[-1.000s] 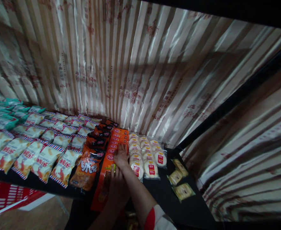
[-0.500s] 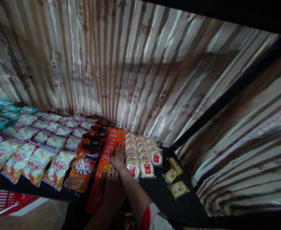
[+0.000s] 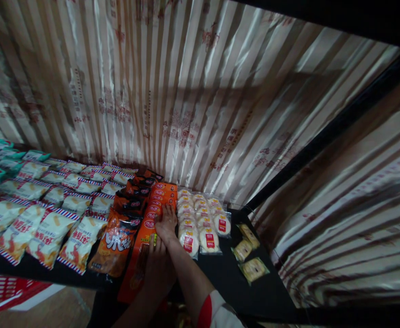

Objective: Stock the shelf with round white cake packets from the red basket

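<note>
Overlapping orange snack packets [image 3: 154,215] lie in a row running from the curtain to the front edge of the black table. My right hand [image 3: 167,224] rests on their right side, palm down with fingers stretched forward. Nearer to me, my left hand [image 3: 159,266] lies on the front packet [image 3: 131,280], its fingers extended and close together. Its thumb is hidden. Both wrists almost meet. Just right of my right hand are stacked clear packs of round white crackers [image 3: 209,239]. To the left lies a row of brown-orange bags [image 3: 113,248].
White shrimp-snack bags [image 3: 49,239] fill the left side, with green bags [image 3: 7,159] beyond. Several small yellowish packets [image 3: 253,269] lie at the right on the black table [image 3: 220,282]. A pleated curtain [image 3: 186,91] hangs behind; a red basket [image 3: 2,291] is below left.
My view shifts slightly, so the goods on the left appear a little further left. My left hand moves slightly left and toward me; my right hand stays on the orange packets.
</note>
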`<state>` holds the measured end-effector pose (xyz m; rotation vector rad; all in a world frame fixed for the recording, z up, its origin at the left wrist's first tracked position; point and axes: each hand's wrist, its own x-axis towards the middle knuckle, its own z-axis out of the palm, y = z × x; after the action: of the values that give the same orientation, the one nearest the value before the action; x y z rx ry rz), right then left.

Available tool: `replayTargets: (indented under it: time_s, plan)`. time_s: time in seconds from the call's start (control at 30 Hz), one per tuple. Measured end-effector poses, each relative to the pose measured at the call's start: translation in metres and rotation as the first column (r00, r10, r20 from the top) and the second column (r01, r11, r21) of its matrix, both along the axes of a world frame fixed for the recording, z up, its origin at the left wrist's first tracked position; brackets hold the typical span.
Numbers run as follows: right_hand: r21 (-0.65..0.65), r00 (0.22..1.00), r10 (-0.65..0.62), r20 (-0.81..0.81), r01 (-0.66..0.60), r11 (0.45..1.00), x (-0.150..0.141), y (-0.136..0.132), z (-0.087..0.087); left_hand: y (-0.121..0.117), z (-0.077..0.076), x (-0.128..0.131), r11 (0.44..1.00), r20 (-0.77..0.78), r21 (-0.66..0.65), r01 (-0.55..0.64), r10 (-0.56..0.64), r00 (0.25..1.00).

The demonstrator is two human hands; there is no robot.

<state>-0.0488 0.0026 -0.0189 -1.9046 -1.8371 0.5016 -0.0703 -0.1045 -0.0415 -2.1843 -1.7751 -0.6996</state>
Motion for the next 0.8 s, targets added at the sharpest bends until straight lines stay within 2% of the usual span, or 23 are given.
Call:
replayTargets:
  time_s: [0.37,0.57,0.8]
  plan:
    - [0.012,0.999,-0.026,0.019,0.026,1.000,-0.006,-0.001,0.002,0.000,0.012,-0.010,0.999,-0.014,0.001,0.039,-0.039,0.999]
    - [-0.001,0.998,-0.017,0.058,0.018,1.000,-0.009,-0.003,0.001,-0.003,0.011,-0.010,0.999,-0.035,0.006,0.034,-0.034,0.999]
    - [-0.008,0.993,0.003,0.114,-0.002,1.000,-0.009,0.005,0.002,-0.001,0.006,-0.009,0.999,0.042,0.048,0.009,-0.011,0.999]
